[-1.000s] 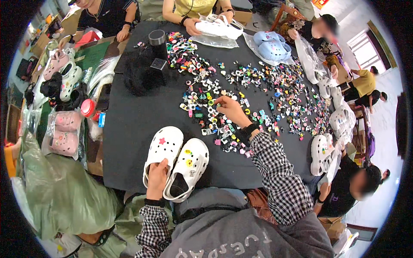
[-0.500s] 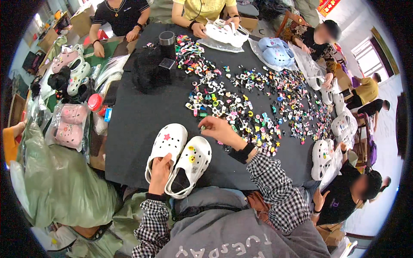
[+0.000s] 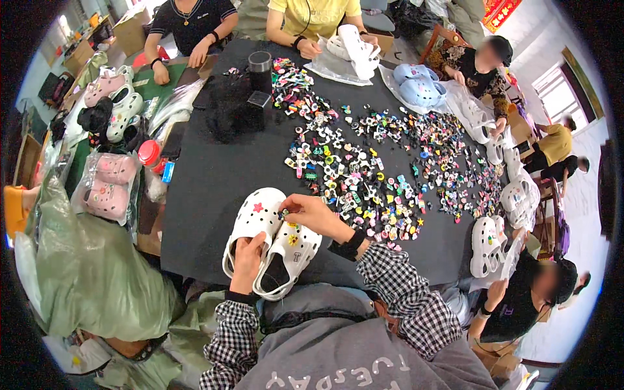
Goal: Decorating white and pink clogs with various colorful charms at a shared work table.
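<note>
Two white foam clogs stand side by side at the table's near edge, heels toward me. My left hand (image 3: 247, 263) is closed on the left clog (image 3: 247, 223), its fingers in the opening and thumb on top. A pinkish-red star charm (image 3: 258, 207) sits on that clog's upper. Over the toe of the right clog (image 3: 308, 243), my right hand (image 3: 312, 214) pinches a small dark-and-green shoe charm (image 3: 284, 213) between thumb and fingertips. A yellow charm (image 3: 293, 240) and a dark letter-shaped charm (image 3: 297, 255) are on the right clog, whose toe is partly hidden by my right hand.
Loose charms (image 3: 364, 179) cover much of the black table (image 3: 214, 169) beyond my right hand. A dark canister (image 3: 260, 75), blue clogs (image 3: 419, 88) and bagged pink clogs (image 3: 110, 188) lie around. Co-workers handle white clogs at the far and right edges.
My right hand has moved left and nearer from beside the charm pile to over the clogs, carrying the small charm. The far co-worker's white clogs have been tilted upright.
</note>
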Demonstrator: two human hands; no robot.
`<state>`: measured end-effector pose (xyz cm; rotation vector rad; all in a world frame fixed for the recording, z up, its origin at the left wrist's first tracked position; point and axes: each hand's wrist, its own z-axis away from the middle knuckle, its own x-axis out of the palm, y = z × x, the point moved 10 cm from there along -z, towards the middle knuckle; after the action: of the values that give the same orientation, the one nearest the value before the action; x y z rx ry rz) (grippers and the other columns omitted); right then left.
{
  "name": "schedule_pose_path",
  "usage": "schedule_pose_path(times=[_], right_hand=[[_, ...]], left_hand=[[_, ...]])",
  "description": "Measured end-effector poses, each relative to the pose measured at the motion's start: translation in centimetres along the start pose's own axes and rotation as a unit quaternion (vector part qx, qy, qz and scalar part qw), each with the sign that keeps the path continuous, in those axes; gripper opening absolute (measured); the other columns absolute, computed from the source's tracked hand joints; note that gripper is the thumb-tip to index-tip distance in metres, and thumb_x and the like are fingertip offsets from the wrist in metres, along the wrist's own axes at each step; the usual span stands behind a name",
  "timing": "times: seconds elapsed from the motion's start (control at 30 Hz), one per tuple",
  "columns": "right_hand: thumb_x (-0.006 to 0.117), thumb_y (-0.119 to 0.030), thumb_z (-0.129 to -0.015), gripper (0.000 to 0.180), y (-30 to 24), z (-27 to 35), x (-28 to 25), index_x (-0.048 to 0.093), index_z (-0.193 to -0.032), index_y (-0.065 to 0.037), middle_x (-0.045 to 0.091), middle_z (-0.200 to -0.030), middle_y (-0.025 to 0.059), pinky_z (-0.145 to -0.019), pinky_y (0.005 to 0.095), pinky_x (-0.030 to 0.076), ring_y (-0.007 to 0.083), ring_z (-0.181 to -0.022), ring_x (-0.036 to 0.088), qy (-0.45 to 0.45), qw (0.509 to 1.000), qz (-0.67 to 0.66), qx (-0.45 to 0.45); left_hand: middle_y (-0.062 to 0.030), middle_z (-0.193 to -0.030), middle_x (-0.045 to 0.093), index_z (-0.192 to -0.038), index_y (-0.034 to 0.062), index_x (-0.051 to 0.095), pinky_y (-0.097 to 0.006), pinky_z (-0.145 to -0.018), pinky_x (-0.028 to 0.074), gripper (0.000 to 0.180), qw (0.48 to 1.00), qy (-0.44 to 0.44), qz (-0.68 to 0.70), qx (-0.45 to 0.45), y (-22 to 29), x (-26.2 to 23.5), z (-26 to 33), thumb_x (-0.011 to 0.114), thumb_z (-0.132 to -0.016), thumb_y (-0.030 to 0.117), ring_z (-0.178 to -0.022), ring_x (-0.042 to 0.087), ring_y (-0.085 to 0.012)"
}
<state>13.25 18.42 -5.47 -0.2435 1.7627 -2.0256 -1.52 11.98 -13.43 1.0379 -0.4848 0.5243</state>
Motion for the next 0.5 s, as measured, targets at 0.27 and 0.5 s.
schedule_pose_path(times=[0.27, 0.5], right_hand=[[0.062, -0.007, -0.081, 0.022, 0.4, -1.0, 1.1, 0.059, -0.101, 0.0, 0.061, -0.086, 0.0037, -0.071, 0.0242, 0.048, 0.009, -0.078, 0.057, 0.01, 0.999, 0.047, -0.004], [0.063, -0.013, -0.078, 0.023, 0.7, -1.9, 1.5, 0.062, -0.096, 0.0, 0.065, -0.085, 0.01, -0.073, 0.0294, 0.05, 0.0168, -0.079, 0.062, 0.026, 1.0, -0.012, -0.007]], left_hand=[[-0.0084, -0.114, 0.058, -0.12, -0.0019, 0.049, -0.029, -0.086, 0.045, 0.036, 1.0, 0.008, 0.002, 0.011, 0.4, 0.6, 0.6, 0.057, -0.085, 0.002, -0.099, 0.057, -0.0171], [-0.0084, -0.115, 0.057, -0.12, -0.0023, 0.048, -0.03, -0.085, 0.045, 0.037, 1.0, 0.01, -0.016, 0.019, 0.2, 0.5, 0.4, 0.057, -0.085, 0.001, -0.099, 0.057, -0.0169]])
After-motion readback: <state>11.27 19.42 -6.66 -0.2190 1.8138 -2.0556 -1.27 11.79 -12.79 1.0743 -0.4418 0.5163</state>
